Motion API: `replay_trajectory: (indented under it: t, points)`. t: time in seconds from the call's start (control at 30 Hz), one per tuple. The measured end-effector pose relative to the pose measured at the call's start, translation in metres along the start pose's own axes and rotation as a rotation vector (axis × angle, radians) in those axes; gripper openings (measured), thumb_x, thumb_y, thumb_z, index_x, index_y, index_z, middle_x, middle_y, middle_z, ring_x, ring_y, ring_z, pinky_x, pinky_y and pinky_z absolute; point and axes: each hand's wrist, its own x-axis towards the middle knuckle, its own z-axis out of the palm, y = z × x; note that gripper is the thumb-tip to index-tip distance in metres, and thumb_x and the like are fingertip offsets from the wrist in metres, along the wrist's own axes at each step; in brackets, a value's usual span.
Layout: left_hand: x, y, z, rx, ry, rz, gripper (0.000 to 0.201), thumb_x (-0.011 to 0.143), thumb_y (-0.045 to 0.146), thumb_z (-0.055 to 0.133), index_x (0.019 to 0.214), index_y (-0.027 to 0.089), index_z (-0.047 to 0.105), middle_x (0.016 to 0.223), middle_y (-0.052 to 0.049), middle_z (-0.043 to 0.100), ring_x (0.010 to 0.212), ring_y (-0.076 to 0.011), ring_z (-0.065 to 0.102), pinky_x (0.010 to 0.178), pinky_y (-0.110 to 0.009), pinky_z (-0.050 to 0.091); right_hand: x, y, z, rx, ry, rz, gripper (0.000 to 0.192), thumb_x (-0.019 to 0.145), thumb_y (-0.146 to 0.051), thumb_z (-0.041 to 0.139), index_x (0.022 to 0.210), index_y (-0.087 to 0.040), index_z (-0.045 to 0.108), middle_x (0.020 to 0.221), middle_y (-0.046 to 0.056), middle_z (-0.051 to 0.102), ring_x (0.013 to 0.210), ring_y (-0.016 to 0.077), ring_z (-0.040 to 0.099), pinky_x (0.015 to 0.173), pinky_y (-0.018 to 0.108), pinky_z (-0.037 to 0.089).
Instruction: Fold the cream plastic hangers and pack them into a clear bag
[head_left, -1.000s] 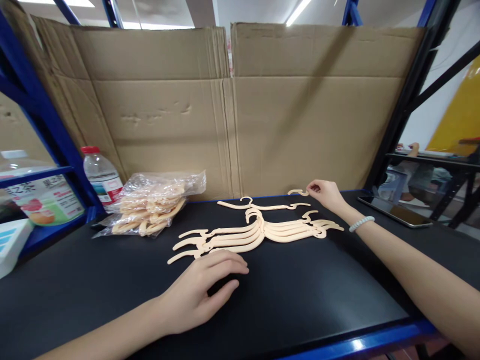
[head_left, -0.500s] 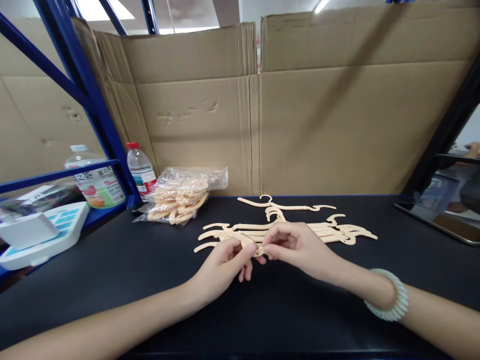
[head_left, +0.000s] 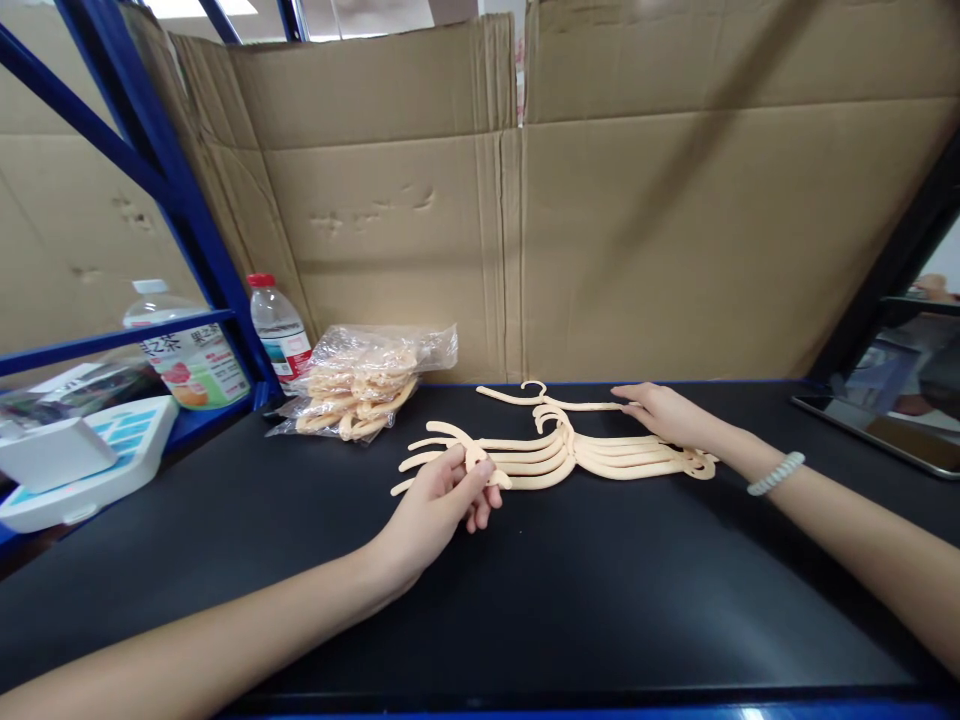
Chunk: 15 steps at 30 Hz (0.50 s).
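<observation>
Left hand (head_left: 439,495) pinches a small cream piece against the near end of the fanned hanger stack (head_left: 555,455). Several hangers lie nested already; a bagged batch (head_left: 360,385) left of that grip waits unopened. Right hand (head_left: 660,412), fingers slack, rests on a single hanger (head_left: 555,400) beyond the stack. Bare desk (head_left: 570,590) lies nearer than both grips.

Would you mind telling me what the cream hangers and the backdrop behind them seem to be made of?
The cream hangers look like moulded matte plastic: uniform colour, thin smooth curves. The brown backdrop is corrugated cardboard, showing creases, dents and flap seams.
</observation>
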Motion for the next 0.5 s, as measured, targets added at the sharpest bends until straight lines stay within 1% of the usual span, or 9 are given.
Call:
replay_trajectory:
  t: [0.07,0.13,0.23,0.3,0.33,0.43,0.5]
  points:
    - [0.0,0.001,-0.001,0.001,0.016,0.002,0.029,0.088,0.04,0.055,0.075,0.016,0.047,0.066,0.002,0.058,0.05,-0.0059,0.048,0.048,-0.019,0.037,0.001,0.007,0.007,-0.024,-0.009,-0.038,0.038,0.089,-0.021,0.043,0.12,-0.011,0.062,0.121,0.016,0.064,0.109,0.0277,0.06,0.095,0.041,0.046]
    - [0.0,0.0,-0.003,-0.013,0.038,0.011,0.028,0.088,0.04,0.055,0.077,0.015,0.048,0.068,0.002,0.058,0.053,-0.006,0.048,0.05,-0.019,0.038,0.003,0.005,0.01,-0.049,-0.001,-0.077,0.034,0.088,-0.023,0.045,0.114,-0.012,0.064,0.114,0.015,0.066,0.104,0.0284,0.061,0.09,0.042,0.048]
    - [0.002,-0.002,-0.007,-0.061,0.083,0.03,0.028,0.086,0.041,0.058,0.078,0.016,0.047,0.068,0.003,0.057,0.056,-0.0065,0.049,0.052,-0.018,0.038,0.005,-0.003,0.006,-0.062,-0.015,-0.123,0.025,0.088,-0.024,0.045,0.093,-0.016,0.069,0.092,0.012,0.069,0.089,0.0261,0.061,0.08,0.039,0.049]
    - [0.004,-0.002,-0.012,-0.107,0.126,0.054,0.029,0.082,0.04,0.062,0.078,0.017,0.045,0.066,0.004,0.056,0.056,-0.0065,0.048,0.052,-0.018,0.038,0.006,-0.008,0.001,-0.052,-0.017,-0.13,0.02,0.086,-0.023,0.047,0.079,-0.017,0.066,0.081,0.01,0.066,0.082,0.0237,0.06,0.074,0.035,0.048]
    - [0.006,-0.001,-0.015,-0.127,0.152,0.067,0.03,0.08,0.039,0.065,0.078,0.017,0.045,0.065,0.004,0.055,0.056,-0.0064,0.048,0.052,-0.018,0.038,0.005,-0.01,-0.002,-0.046,-0.007,-0.125,0.017,0.084,-0.021,0.049,0.075,-0.018,0.063,0.078,0.008,0.065,0.079,0.0227,0.059,0.072,0.033,0.047]
    - [0.011,0.003,-0.025,-0.147,0.215,0.096,0.032,0.076,0.036,0.07,0.078,0.017,0.045,0.063,0.005,0.055,0.054,-0.0058,0.046,0.052,-0.017,0.038,0.002,-0.013,-0.011,-0.007,0.049,-0.089,0.009,0.081,-0.02,0.05,0.076,-0.019,0.057,0.074,0.005,0.063,0.069,0.0192,0.057,0.063,0.03,0.044]
    - [0.015,0.007,-0.032,-0.154,0.234,0.112,0.03,0.074,0.035,0.072,0.077,0.016,0.049,0.063,0.005,0.054,0.055,-0.0054,0.045,0.054,-0.016,0.039,-0.001,-0.015,-0.018,0.041,0.084,-0.059,0.009,0.082,-0.024,0.048,0.078,-0.019,0.054,0.071,0.003,0.062,0.062,0.017,0.056,0.059,0.029,0.042]
